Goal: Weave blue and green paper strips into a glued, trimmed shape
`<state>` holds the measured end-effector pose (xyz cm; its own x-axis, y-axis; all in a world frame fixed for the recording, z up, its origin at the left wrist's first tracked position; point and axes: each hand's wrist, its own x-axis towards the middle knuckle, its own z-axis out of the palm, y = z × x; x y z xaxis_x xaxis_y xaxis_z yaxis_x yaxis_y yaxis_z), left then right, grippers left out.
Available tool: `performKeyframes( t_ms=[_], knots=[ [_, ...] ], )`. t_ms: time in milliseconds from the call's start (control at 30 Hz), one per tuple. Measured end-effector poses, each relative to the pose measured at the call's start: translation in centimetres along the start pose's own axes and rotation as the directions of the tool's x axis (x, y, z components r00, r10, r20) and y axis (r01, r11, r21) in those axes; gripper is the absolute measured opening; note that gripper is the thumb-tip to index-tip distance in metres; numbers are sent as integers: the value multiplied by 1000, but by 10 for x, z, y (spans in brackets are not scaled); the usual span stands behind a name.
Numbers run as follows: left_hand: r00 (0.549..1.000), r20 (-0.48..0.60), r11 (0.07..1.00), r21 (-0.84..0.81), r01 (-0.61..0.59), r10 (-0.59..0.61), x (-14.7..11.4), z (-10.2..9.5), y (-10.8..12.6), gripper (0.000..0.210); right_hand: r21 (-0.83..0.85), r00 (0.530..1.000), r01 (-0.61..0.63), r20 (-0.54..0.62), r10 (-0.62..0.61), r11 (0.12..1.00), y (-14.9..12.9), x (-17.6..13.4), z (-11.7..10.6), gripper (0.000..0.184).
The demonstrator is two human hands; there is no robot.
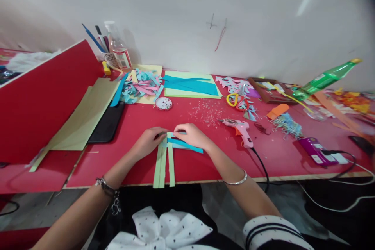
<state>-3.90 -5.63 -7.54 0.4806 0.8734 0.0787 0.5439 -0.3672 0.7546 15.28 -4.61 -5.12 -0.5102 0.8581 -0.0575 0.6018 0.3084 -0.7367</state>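
Left hand [150, 139]: fingertips bent in at the paper's top; I cannot tell whether they pinch.
Right hand [191, 134]: fingers curled over the paper, grip hidden from me.
Green strips [161, 162]: below the left hand, ends at the table [142, 172] edge; a body's brush could skew them.
Blue strip [187, 145]: under the right hand, slanting; I judge uneven pulling could crease it.

Flat, pale green paper strips [171, 168] run top to bottom just below the frame's centre, a bright blue strip [191, 147] slanting down rightward beside their upper ends.
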Motion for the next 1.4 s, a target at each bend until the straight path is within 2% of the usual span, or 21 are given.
performKeyframes(
  t_ms=[133,300,500,567,633,733,800,833,900,967,1033,1133,1267,1400],
  knots=[
    [999,47,999,-42,-16,18,1,-3,1,27,-19,1000,-13,19,13,1000,-1,3,-5,16],
    [998,48,997,-68,-32,35,5,-4,2,29,-18,1000,-18,-5,18,1000,-3,2,-4,17],
    [995,92,999,17,-28,26,13,-2,5,34,-88,999,24,-31,-27,996,-6,3,-5,15],
    [996,87,999,7,-31,30,14,-2,5,34,-107,996,15,-90,-25,994,-4,1,-6,12],
    [997,71,999,-32,-16,18,14,-3,4,34,-126,962,-15,-272,-20,992,-1,-4,-5,10],
    [999,30,996,-87,20,-17,12,-4,1,35,-141,828,-79,-560,-14,987,4,-19,-1,9],
    [1000,4,994,-102,31,-30,11,-4,0,36,-124,767,-104,-642,0,987,5,-29,4,11],
    [999,-8,992,-118,38,-39,11,-3,0,37,-105,765,-110,-644,17,988,4,-33,6,13],
    [998,-30,986,-156,54,-59,11,-2,0,37,-41,822,-108,-566,66,993,1,-39,9,18],
    [996,-47,980,-186,65,-75,11,0,2,36,48,916,-87,-390,99,995,-3,-41,13,23],
    [995,-57,979,-193,66,-78,11,1,3,35,138,968,-69,-230,100,988,-6,-39,15,23],
    [996,-55,979,-196,62,-74,11,2,5,35,233,983,-72,-149,109,970,-7,-34,18,21],
    [998,-21,974,-223,46,-51,10,1,3,34,298,976,-104,-152,155,949,-6,-31,20,25],
    [997,-48,974,-222,53,-65,9,0,1,34,286,980,-119,-121,159,951,-6,-32,20,27]
  ],
)
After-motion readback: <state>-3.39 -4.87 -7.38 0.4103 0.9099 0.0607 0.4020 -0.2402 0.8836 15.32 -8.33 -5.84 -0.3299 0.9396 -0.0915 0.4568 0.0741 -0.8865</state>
